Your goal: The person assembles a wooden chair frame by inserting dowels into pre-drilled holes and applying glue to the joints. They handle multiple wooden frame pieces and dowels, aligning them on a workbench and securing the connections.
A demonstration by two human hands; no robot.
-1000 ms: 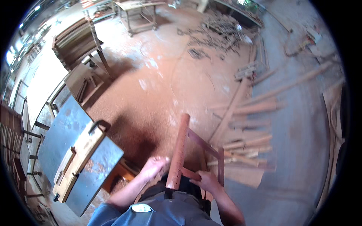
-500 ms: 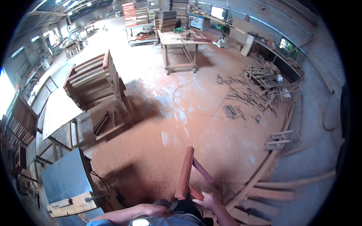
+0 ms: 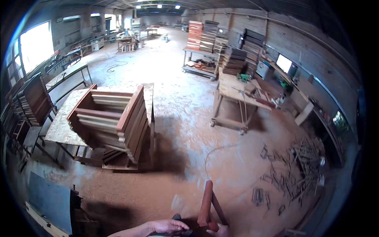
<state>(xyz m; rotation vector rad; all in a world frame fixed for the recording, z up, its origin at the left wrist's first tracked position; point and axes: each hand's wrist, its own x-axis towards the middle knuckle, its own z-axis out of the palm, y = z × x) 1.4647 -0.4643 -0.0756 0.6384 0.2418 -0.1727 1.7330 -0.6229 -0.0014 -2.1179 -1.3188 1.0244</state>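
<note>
Head view: holds a reddish wooden frame [image 3: 205, 207] tilted low above the dusty floor [image 3: 138, 193], with the right hand [image 3: 222, 231] gripping its crosspiece [image 3: 213, 226]. Shows the left hand [image 3: 167, 226] with fingers loosely bent, apparently empty. Probably handles stiff, fairly light; grips best around that crosspiece.

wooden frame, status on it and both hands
Right hand gripping reddish wooden frame. Left hand apart, beside it. Stacked frames ahead left; jumbled pile ahead right.

Red wood piece [image 3: 205, 205]: no words to read.
Piled frames [image 3: 102, 123]: no numbers to read.
Right wall [image 3: 316, 51]: no signs to read.
</note>
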